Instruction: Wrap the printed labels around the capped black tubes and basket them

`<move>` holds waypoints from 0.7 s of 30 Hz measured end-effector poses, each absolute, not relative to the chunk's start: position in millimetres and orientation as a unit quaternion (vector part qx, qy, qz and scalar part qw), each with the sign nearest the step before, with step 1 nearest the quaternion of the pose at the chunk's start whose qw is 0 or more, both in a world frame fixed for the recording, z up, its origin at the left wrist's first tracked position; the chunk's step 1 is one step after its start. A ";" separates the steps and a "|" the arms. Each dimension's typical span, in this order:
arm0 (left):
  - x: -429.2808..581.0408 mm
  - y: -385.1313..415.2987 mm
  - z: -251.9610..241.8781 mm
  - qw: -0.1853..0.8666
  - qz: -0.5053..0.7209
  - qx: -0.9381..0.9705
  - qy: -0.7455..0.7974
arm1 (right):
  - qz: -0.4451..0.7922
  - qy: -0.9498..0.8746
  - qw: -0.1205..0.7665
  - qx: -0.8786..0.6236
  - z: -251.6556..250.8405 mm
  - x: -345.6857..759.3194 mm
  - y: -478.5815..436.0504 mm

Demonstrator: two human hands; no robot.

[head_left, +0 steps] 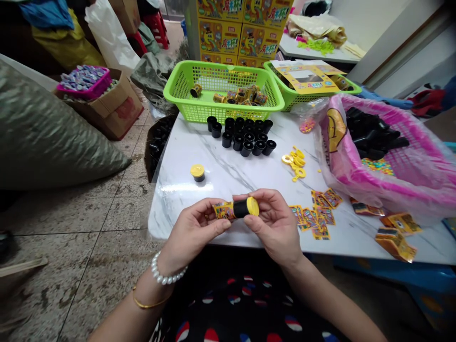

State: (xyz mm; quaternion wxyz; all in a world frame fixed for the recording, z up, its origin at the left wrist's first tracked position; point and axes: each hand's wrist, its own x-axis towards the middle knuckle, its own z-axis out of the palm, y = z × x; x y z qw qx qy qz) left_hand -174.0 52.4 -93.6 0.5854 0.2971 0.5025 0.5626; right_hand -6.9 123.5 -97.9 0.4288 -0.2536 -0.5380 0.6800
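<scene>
Above the front of the table, a black cup with a yellow lid (241, 208) lies sideways between my hands. My right hand (278, 225) grips it at the lid end, thumb below and fingers behind. My left hand (195, 225) pinches a colourful printed sleeve (223, 211), which meets the cup's base; how far it overlaps is unclear. Another black cup with a yellow lid (197, 173) stands beyond my left hand. Farther back are several black cups (247, 137). Yellow ring-shaped plastic pieces (295, 163) and flat printed sleeves (318, 216) lie to the right of my hands.
A green basket (228, 114) at the table's back holds wrapped cups; cardboard (306, 78) covers part of another. At right stands a plastic-lined pink basket (402, 185) with black parts, near sleeve stacks (395, 242). A bulging sack (53, 133) fills the left side.
</scene>
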 end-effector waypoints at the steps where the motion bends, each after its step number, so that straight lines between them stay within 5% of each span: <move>1: -174.2 52.5 -94.0 0.585 0.560 0.296 0.506 | 0.679 -0.546 0.423 -0.249 -99.2 -6.6 123.7; 10: -172.7 50.0 -96.5 0.579 0.560 0.320 0.498 | 0.569 -0.669 0.403 -0.257 -110.8 0.9 132.4; 21: -170.9 55.5 -94.1 0.425 0.523 0.471 0.568 | 0.385 -0.786 0.423 -0.235 -109.0 0.8 130.5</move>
